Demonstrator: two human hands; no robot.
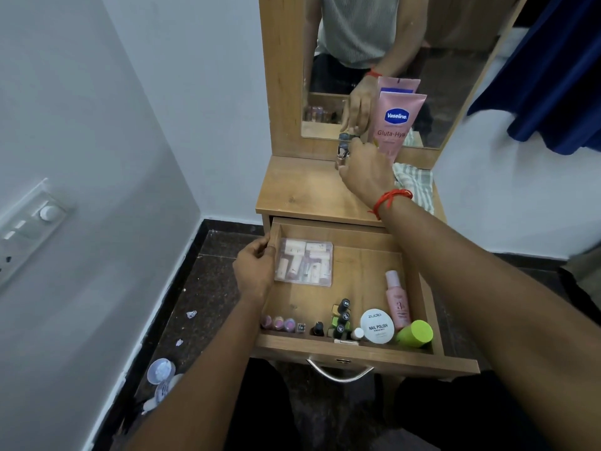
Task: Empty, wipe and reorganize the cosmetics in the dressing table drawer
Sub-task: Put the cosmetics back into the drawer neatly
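The wooden drawer [364,356] is pulled out under the dressing table top [305,190]. My left hand [255,271] grips the drawer's left wall. Inside lie a clear packet of small tubes [304,263], a pink bottle [397,301], a white nail polish remover tub [377,325], a green cap [416,333], several dark nail polish bottles [342,317] and small pink-capped lipsticks [279,323]. My right hand [366,170] reaches over the table top and pinches a small dark-capped bottle [342,153] standing by the mirror. A pink Vaseline tube [398,125] stands upright just right of it.
A striped cloth [416,183] lies on the table top's right side. The mirror [374,60] rises behind. A white wall with a switch panel [29,229] is on the left. Small objects litter the dark floor [208,288] at lower left. Blue fabric [553,76] hangs at upper right.
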